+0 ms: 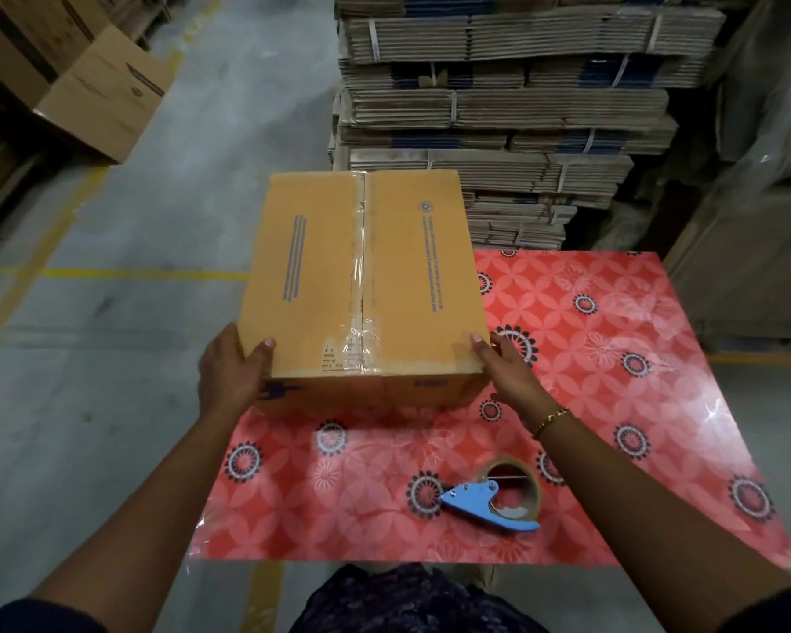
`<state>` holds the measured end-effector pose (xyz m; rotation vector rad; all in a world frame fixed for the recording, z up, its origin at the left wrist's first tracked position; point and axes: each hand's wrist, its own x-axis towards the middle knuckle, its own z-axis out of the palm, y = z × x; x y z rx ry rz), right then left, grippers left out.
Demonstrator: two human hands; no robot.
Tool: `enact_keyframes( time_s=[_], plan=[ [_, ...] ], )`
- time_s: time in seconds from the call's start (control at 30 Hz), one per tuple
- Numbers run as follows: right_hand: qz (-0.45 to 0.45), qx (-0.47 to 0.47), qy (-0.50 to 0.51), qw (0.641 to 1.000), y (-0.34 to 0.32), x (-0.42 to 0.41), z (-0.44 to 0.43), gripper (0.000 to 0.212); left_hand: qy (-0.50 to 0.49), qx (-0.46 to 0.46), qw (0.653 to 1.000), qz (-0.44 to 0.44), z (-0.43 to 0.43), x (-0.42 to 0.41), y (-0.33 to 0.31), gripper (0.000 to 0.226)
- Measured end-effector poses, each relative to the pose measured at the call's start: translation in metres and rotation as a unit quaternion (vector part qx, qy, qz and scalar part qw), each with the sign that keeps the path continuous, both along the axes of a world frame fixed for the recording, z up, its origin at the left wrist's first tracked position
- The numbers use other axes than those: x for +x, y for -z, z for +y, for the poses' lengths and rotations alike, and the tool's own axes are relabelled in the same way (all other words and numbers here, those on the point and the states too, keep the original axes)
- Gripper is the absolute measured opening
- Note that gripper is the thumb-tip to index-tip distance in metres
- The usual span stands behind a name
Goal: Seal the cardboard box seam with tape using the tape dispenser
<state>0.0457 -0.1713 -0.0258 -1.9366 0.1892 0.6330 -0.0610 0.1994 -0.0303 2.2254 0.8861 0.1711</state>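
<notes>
Box: the cardboard box (361, 290) sits in the middle of the frame, on the far left part of the counter (613, 404), with its left side sticking out past the edge.
Seam: the seam (362, 267) runs down the middle of the top, and shiny clear tape already lies along it.
Left hand: the left hand (229, 372) is wrapped around the near left corner of the box, thumb on top.
Right hand: the right hand (505, 370) presses flat on the near right corner, thumb on top.
Tape dispenser: the blue tape dispenser (494, 498) with its roll lies by itself in the lower middle of the frame, well apart from both hands.
Behind: tied bundles of flat cardboard (498, 107) are stacked at the top of the frame.
What could go wrong: the box hangs over the edge, so a push to the left could tip it to the floor (88, 358). The tape looks wrinkly near the front, so it might peel up there.
</notes>
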Motion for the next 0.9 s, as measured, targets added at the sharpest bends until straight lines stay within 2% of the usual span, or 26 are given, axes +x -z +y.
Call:
enact_keyframes(
  time_s=[0.07,0.1,0.17,0.23,0.33,0.43,0.57,0.67,0.9],
  plan=[
    [0.010,-0.008,0.016,1.000,0.005,-0.009,-0.022,0.063,0.000,0.164,0.985,-0.046,-0.030,-0.004,-0.007,0.048],
    [0.016,-0.009,0.022,1.000,0.007,-0.014,-0.035,0.050,0.021,0.204,0.974,-0.094,-0.052,-0.005,-0.014,0.045],
    [0.027,-0.016,0.017,0.999,0.011,-0.025,-0.058,0.038,0.116,0.202,0.958,-0.166,-0.099,-0.007,-0.020,0.036],
    [0.034,-0.034,-0.002,0.999,0.017,-0.037,-0.079,0.033,0.223,0.106,0.954,-0.171,-0.144,-0.010,-0.014,0.027],
    [0.046,-0.092,-0.052,0.993,0.031,-0.054,-0.106,0.033,0.342,-0.017,0.938,-0.062,-0.196,-0.015,0.004,0.029],
    [0.064,-0.175,-0.124,0.975,0.047,-0.070,-0.121,0.034,0.393,-0.099,0.907,0.112,-0.229,-0.019,0.031,0.042],
    [0.086,-0.243,-0.153,0.954,0.064,-0.091,-0.126,0.043,0.402,-0.086,0.869,0.276,-0.248,-0.026,0.066,0.065],
    [0.088,-0.269,-0.156,0.946,0.080,-0.102,-0.124,0.047,0.374,-0.112,0.873,0.293,-0.250,-0.033,0.076,0.059],
    [0.042,-0.254,-0.115,0.959,0.093,-0.110,-0.118,0.032,0.289,-0.205,0.893,0.276,-0.246,-0.040,0.069,0.037]
  ],
)
